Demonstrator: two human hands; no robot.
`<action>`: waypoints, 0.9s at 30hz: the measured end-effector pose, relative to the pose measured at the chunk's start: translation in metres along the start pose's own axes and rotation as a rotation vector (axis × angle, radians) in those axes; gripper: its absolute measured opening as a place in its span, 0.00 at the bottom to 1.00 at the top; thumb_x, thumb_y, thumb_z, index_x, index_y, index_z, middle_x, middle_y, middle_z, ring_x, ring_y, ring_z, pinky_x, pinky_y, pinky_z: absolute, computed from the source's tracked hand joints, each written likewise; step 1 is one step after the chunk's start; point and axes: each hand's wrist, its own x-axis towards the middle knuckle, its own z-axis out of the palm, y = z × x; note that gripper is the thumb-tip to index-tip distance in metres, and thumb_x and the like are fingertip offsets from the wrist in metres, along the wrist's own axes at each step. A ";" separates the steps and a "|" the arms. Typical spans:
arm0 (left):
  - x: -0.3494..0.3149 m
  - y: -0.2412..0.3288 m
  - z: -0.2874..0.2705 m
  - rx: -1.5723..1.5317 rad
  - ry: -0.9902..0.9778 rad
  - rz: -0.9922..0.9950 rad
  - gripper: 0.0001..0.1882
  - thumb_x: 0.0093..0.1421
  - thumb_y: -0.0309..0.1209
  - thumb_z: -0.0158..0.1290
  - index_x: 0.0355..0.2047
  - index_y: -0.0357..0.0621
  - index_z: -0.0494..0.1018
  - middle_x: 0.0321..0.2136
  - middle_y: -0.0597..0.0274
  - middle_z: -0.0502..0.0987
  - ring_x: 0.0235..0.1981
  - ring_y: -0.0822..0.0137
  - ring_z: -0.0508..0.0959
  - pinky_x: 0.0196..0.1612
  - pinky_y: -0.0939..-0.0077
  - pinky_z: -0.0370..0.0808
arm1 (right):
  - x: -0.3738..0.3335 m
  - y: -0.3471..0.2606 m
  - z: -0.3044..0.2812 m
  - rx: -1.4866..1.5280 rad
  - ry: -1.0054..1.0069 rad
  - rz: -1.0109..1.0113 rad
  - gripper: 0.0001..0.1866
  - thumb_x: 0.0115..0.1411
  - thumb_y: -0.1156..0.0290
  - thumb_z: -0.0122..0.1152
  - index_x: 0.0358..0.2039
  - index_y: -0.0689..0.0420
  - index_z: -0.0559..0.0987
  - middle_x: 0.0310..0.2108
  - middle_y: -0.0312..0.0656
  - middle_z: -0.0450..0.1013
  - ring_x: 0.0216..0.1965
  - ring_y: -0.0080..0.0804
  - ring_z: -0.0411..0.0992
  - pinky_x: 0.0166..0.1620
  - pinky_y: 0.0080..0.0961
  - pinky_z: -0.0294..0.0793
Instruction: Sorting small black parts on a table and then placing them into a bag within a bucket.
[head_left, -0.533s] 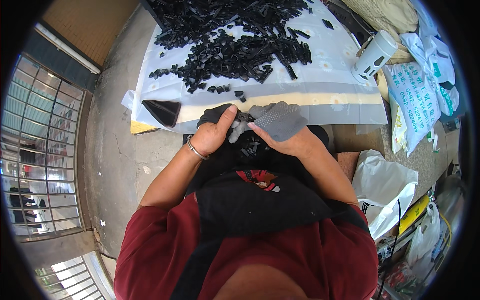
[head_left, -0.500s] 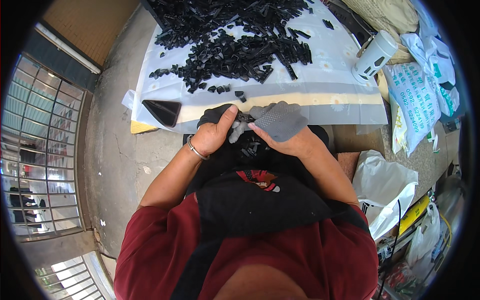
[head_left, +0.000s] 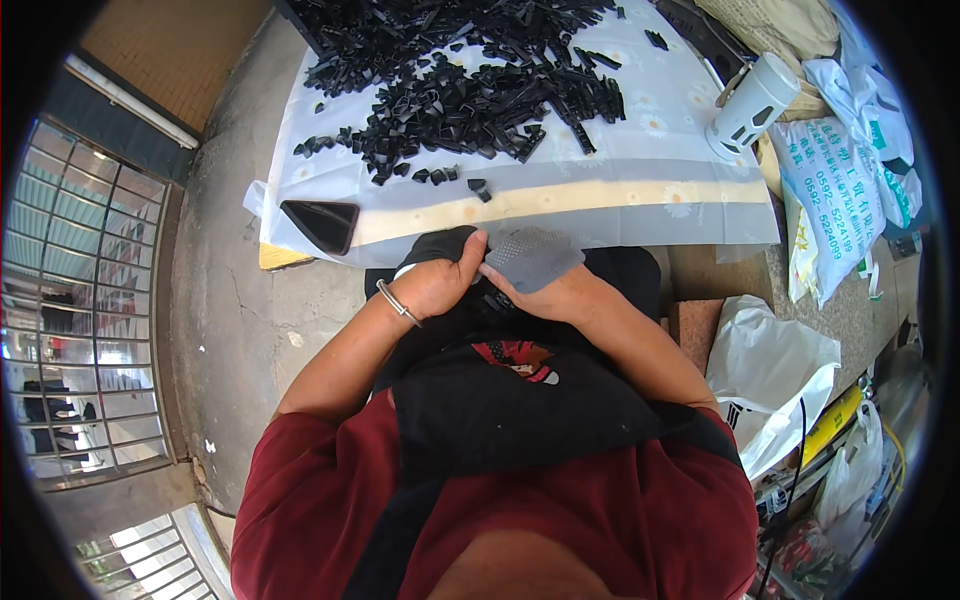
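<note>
I set my clock on the joined hands, with twelve pointing away from the wearer. Nearest to me, at six, hung the black apron (head_left: 520, 420). A metal bangle (head_left: 402, 305) circled the left wrist, toward eight.

The left hand (head_left: 436, 280), its fingers in a black glove and its thumb bare, was curled inward; the right hand (head_left: 535, 268), in a grey dotted glove, was bent to meet it, thumbs close together. Their far fingers were hidden — I could not tell how tightly they were closed, or whether they had hold of anything. Some dark bits (head_left: 493, 302) showed just under the hands, too dim to make out. If a pinch slipped there, I judged, a small part could fall into the dark lap and be hard to find.

At four lay a white plastic bag (head_left: 775, 365). Between nine and ten, a phone (head_left: 325, 226) rested close to the edge of the table (head_left: 620, 203); a careless left elbow could tip it off. At twelve sat a single black piece (head_left: 480, 189), and beyond it the heap of black pieces (head_left: 450, 115) — loosely stacked, so a hasty grab could scatter them. A white tumbler (head_left: 755, 105) stood at two.
</note>
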 end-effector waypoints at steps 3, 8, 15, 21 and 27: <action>0.019 -0.007 -0.015 0.377 -0.243 -0.235 0.21 0.60 0.45 0.40 0.34 0.38 0.72 0.31 0.46 0.74 0.33 0.49 0.74 0.38 0.63 0.69 | 0.007 0.015 -0.017 0.045 -0.152 0.124 0.14 0.56 0.61 0.49 0.34 0.57 0.74 0.33 0.45 0.72 0.36 0.46 0.69 0.39 0.38 0.68; 0.042 -0.045 -0.005 0.540 0.170 0.062 0.15 0.57 0.39 0.44 0.37 0.42 0.72 0.34 0.50 0.73 0.34 0.52 0.73 0.38 0.65 0.70 | 0.043 0.058 -0.035 -0.225 -0.179 0.441 0.15 0.57 0.59 0.46 0.37 0.56 0.74 0.36 0.48 0.72 0.38 0.47 0.69 0.42 0.39 0.68; 0.071 -0.044 0.010 0.668 -0.109 0.038 0.11 0.51 0.30 0.46 0.37 0.48 0.71 0.33 0.53 0.72 0.32 0.52 0.73 0.35 0.63 0.71 | 0.065 0.079 -0.016 -0.361 -0.176 0.387 0.13 0.55 0.61 0.48 0.36 0.54 0.75 0.33 0.46 0.72 0.36 0.46 0.69 0.40 0.39 0.68; 0.058 -0.062 0.009 0.581 0.090 0.152 0.11 0.50 0.33 0.49 0.34 0.43 0.72 0.33 0.52 0.73 0.32 0.53 0.74 0.36 0.64 0.70 | 0.038 0.080 -0.003 -0.334 -0.045 0.328 0.12 0.52 0.65 0.52 0.35 0.57 0.74 0.31 0.47 0.71 0.36 0.45 0.68 0.41 0.38 0.67; 0.044 -0.019 -0.012 0.057 -0.046 -0.377 0.14 0.55 0.37 0.43 0.36 0.43 0.71 0.32 0.51 0.74 0.34 0.54 0.74 0.38 0.67 0.70 | 0.016 0.050 -0.015 -0.047 0.157 0.198 0.13 0.54 0.65 0.51 0.38 0.59 0.72 0.32 0.48 0.71 0.36 0.46 0.68 0.40 0.36 0.67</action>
